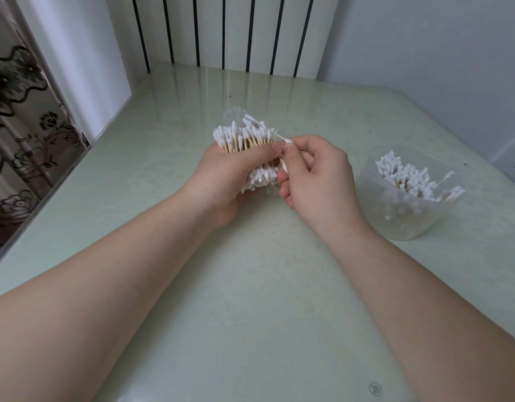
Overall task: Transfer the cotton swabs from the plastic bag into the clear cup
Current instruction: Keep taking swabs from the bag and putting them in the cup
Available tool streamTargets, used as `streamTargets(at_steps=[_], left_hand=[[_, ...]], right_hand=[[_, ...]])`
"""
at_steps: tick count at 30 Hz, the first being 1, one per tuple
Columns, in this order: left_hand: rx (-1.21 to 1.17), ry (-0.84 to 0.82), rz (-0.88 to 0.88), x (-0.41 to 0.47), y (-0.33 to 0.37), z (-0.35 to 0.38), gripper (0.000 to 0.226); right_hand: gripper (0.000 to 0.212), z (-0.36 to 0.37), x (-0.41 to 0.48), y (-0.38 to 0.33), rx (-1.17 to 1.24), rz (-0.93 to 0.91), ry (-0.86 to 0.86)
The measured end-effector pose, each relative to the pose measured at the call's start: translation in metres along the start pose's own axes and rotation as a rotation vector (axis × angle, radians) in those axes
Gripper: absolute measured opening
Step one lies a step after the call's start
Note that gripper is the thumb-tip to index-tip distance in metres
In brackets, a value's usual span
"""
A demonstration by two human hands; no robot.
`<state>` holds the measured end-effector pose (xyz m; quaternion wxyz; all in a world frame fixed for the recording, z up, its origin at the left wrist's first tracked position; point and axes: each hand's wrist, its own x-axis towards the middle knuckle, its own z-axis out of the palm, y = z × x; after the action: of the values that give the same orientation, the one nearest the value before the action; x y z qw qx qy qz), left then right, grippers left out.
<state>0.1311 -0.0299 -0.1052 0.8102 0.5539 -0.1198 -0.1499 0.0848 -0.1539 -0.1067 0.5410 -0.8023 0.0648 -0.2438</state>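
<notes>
Cotton swab (284, 165) pinched by right hand (317, 175); left hand (227, 175) grips bag (230, 116); pull straight out, toward cup (395, 210) at right edge of desk (250, 285).

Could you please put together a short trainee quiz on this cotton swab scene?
1. True or false: the clear cup stands empty.
2. Multiple choice: the right hand pinches A) a swab, B) the cup's rim, C) nothing.
3. Fill in: the bagged bundle is gripped by the ___ hand.

Key: 1 false, as swabs already stand in it; 2 A; 3 left hand.
</notes>
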Motion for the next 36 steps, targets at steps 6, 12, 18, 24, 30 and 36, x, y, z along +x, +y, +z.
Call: streamTargets(at_steps=[6, 12, 18, 24, 30, 36], left_hand=[[-0.007, 0.091, -0.072, -0.001, 0.004, 0.003, 0.024], [0.02, 0.131, -0.071, -0.001, 0.005, 0.003, 0.013], [0.028, 0.12, -0.049, 0.0, 0.007, 0.001, 0.016], [0.011, 0.048, -0.09, -0.003, 0.006, 0.001, 0.045], [-0.015, 0.123, -0.105, 0.003, 0.009, -0.005, 0.017], [-0.006, 0.063, -0.176, 0.003, 0.013, -0.01, 0.017]], right_hand=[[0.019, -0.004, -0.001, -0.005, -0.128, -0.035, 0.055], [0.016, -0.003, 0.002, 0.001, -0.167, -0.07, 0.033], [0.014, -0.006, -0.001, -0.002, -0.168, -0.139, -0.017], [0.01, -0.008, -0.001, 0.002, -0.229, -0.196, -0.041], [0.027, -0.013, -0.003, -0.002, -0.26, -0.234, -0.175], [0.046, -0.02, 0.001, 0.0, -0.212, -0.246, -0.333]])
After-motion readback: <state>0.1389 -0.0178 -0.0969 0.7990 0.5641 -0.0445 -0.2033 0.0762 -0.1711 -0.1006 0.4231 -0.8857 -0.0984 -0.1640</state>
